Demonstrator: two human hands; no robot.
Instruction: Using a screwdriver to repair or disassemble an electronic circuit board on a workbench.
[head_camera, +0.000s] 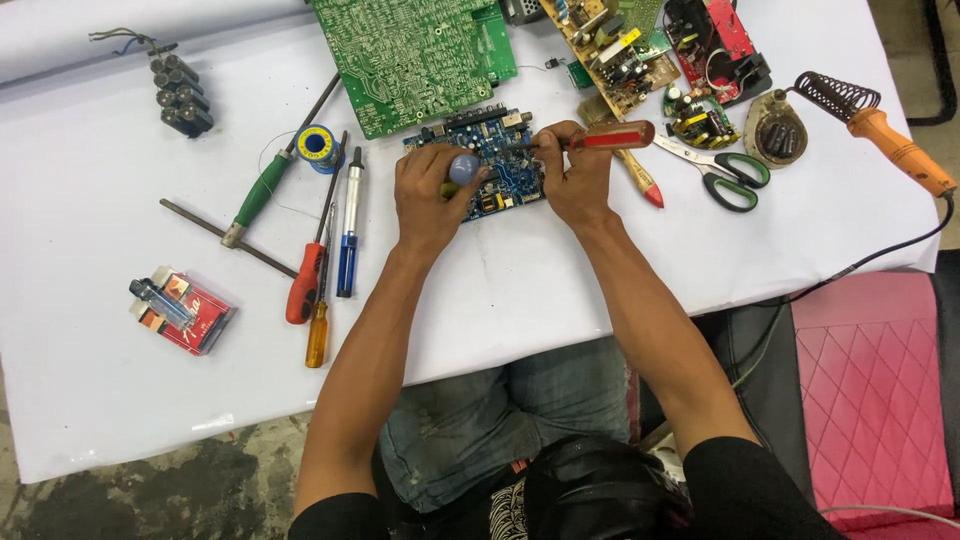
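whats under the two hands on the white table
A small blue circuit board lies flat under the left hand and right hand, on the white table. Its middle shows; both ends are covered. The right hand holds a red-handled screwdriver.

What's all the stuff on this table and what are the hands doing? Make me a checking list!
Surface: white table, bare at the front.
Job's things: blue circuit board under both hands; red-handled screwdriver; round grey-blue knob.
Clutter: green circuit board, solder spool, green-handled screwdriver, scissors, soldering iron, lighter on a red packet.
Grippers: left hand wraps the knob; right hand grips the red-handled screwdriver, tip on the board.
Cables: black cord runs off the table edge from the iron.
Surroundings: pink quilted seat, concrete floor.
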